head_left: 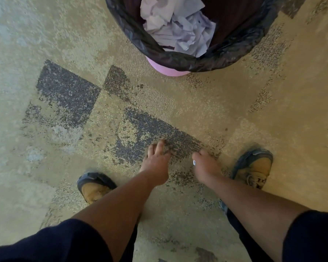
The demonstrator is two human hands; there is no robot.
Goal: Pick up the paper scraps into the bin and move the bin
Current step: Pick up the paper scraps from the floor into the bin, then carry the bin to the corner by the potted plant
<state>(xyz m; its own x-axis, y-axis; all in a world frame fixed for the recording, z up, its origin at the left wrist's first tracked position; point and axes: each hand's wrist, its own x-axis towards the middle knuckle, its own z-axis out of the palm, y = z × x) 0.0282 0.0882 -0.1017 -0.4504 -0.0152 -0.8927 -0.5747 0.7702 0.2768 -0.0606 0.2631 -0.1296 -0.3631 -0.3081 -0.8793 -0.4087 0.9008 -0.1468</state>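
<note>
Here the left hand [155, 163] hangs low over the carpet [68, 53], fingers loosely spread and pointing ahead, holding nothing that can be made out. Just to its right, a small gap apart, the right hand [204, 167] hangs at about the same height with its fingers curled inward. A tiny pale fleck [194, 163] shows at the thumb side of that hand; it may be a last bit of paper pinched there, but it is too small to tell, so whether this hand grips anything cannot be said.

The bin [170, 69], pink under a black liner [178, 61], stands well ahead of both hands and slightly to the right of the gap between them. The paper scraps [178, 29] lie crumpled inside it, and no loose paper shows on the carpet around the hands.

Judging from that, the gathering looks all but done and moving the bin is what remains. The reach runs straight forward from the hands. The near rim faces them, and the right hand seems slightly closer to it. A shoe [95, 188] stands outside each hand.
</note>
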